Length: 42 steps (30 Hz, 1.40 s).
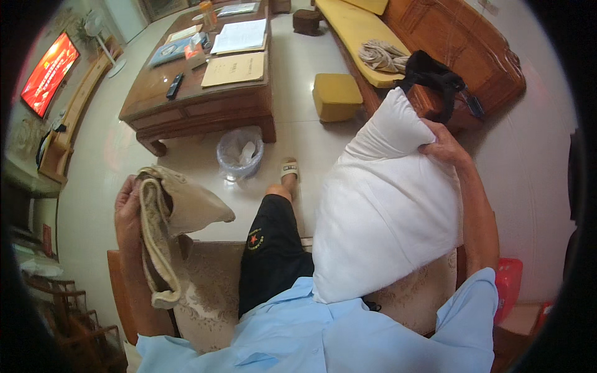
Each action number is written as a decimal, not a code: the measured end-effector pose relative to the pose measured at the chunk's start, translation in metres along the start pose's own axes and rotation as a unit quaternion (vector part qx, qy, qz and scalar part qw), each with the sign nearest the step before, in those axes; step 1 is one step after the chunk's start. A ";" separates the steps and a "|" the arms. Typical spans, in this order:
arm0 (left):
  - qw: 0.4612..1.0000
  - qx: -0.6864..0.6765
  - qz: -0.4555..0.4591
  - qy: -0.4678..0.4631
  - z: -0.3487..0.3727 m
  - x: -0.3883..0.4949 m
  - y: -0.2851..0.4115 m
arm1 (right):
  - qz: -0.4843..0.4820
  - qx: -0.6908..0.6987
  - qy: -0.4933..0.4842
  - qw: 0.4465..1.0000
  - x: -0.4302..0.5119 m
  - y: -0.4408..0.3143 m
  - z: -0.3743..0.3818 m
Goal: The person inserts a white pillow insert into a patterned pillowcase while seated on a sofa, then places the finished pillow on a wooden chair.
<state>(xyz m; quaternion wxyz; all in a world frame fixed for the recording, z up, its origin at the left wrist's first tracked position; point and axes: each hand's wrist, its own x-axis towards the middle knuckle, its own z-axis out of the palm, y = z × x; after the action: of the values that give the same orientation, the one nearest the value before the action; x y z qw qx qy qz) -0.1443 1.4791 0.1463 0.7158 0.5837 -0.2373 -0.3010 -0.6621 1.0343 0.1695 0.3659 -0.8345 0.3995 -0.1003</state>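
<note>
On the left, my left hand [128,200] grips a beige fabric cover [191,205], which hangs down in folds beside the forearm. A large white pillow insert [382,214] rests against my lap and chest on the right. My right hand [440,144] pinches its upper right edge, and one corner sticks up past the fingers. The pillow and the cover are apart. Below them is the patterned fabric seat [210,270] that I sit on. The fingertips of my left hand are partly hidden by the cloth.
Ahead stands a wooden table [228,98] with papers, folders and a remote control [175,86]. A lined waste bin [240,154] is by its near leg. A yellow stool [336,97] stands beside a wooden bench with a yellow cushion [368,46], a beige cloth [382,57] and a black bag [431,74].
</note>
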 end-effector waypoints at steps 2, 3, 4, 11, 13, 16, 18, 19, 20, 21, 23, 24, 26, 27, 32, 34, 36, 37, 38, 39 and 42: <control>1.000 -0.002 -0.011 0.003 -0.007 -0.003 -0.021 | -0.009 0.045 0.005 0.999 0.001 -0.014 -0.002; 1.000 -0.004 -0.020 -0.015 -0.010 -0.005 -0.028 | -0.015 0.044 0.033 0.998 -0.003 -0.024 -0.008; 0.999 0.009 -0.045 0.001 -0.010 -0.008 -0.038 | -0.024 0.020 0.027 0.999 -0.014 -0.037 -0.021; 0.986 -0.008 -0.168 -0.017 -0.004 -0.018 -0.107 | -0.057 -0.058 0.056 0.995 -0.099 -0.137 -0.045; 0.982 -0.047 -0.181 -0.022 -0.001 -0.019 -0.125 | -0.065 -0.065 0.069 0.993 -0.112 -0.155 -0.045; 0.978 -0.084 -0.192 0.003 0.003 -0.015 -0.143 | -0.080 -0.066 0.091 0.990 -0.132 -0.163 -0.057; 0.979 -0.100 -0.175 -0.036 0.010 -0.013 -0.150 | -0.089 -0.052 0.099 0.990 -0.133 -0.160 -0.070; 0.965 -0.161 -0.201 -0.040 0.017 -0.012 -0.155 | -0.092 -0.037 0.100 0.990 -0.127 -0.158 -0.074; 0.967 -0.133 -0.209 -0.052 0.022 -0.013 -0.159 | -0.094 -0.020 0.097 0.991 -0.116 -0.155 -0.074; 0.969 -0.106 -0.214 -0.061 0.029 -0.014 -0.165 | -0.091 -0.003 0.092 0.992 -0.101 -0.152 -0.068; 0.955 -0.101 -0.272 -0.065 0.041 -0.020 -0.180 | -0.050 0.022 0.065 0.996 -0.055 -0.145 -0.034; 0.960 -0.110 -0.244 -0.081 0.047 -0.023 -0.188 | -0.003 0.008 0.054 0.998 -0.029 -0.141 -0.006; 0.963 -0.111 -0.232 -0.075 0.049 -0.030 -0.204 | 0.026 -0.085 -0.001 0.996 0.007 -0.126 0.080; 0.975 -0.067 -0.198 -0.081 0.046 -0.033 -0.210 | -0.062 -0.110 -0.047 0.991 0.016 -0.118 0.128; 0.974 -0.019 -0.225 -0.017 0.011 -0.047 -0.224 | -0.219 -0.234 0.099 0.942 -0.012 -0.090 0.289; 0.973 -0.024 -0.230 0.013 0.002 -0.049 -0.226 | -0.245 -0.228 0.108 0.936 -0.036 -0.093 0.304; 0.969 -0.036 -0.243 0.030 0.002 -0.046 -0.230 | -0.268 -0.212 0.065 0.937 -0.057 -0.104 0.303; 0.971 -0.027 -0.236 0.031 0.005 -0.043 -0.233 | -0.266 -0.209 0.064 0.939 -0.066 -0.111 0.302; 0.972 -0.022 -0.232 0.032 0.009 -0.039 -0.237 | -0.271 -0.204 0.054 0.939 -0.076 -0.117 0.302; 0.973 -0.018 -0.229 0.033 0.014 -0.035 -0.241 | -0.272 -0.205 0.035 0.940 -0.085 -0.124 0.306; 0.976 0.008 -0.216 0.015 0.028 -0.021 -0.253 | -0.264 -0.191 -0.052 0.944 -0.120 -0.139 0.332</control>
<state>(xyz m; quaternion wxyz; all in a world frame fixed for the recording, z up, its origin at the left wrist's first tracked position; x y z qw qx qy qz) -0.2176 1.4396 -0.0955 0.6328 0.6310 -0.0972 -0.4382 -0.5064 1.3570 0.0444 0.1806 -0.9683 0.1571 -0.0712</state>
